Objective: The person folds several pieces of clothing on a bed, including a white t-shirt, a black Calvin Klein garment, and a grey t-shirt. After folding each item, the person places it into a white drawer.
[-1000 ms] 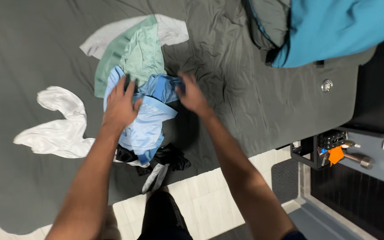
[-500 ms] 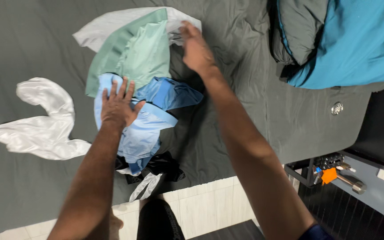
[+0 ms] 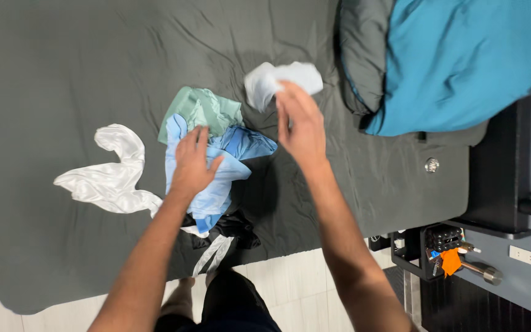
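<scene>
pale cloth [image 3: 278,80] now bunched, right hand [image 3: 302,126] above

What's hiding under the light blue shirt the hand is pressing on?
Under the light blue garment, beneath the left hand, a black cloth pokes out at the bottom and a green one at the top. The rest is covered.

I see the right hand [image 3: 300,126] motion-blurred; its grip on the pale grey cloth [image 3: 281,81] above it cannot be confirmed. The left hand [image 3: 193,163] covers part of the light blue garment [image 3: 216,184]. The teal duvet [image 3: 462,55], far right of both hands, is cropped by the frame edge.
</scene>
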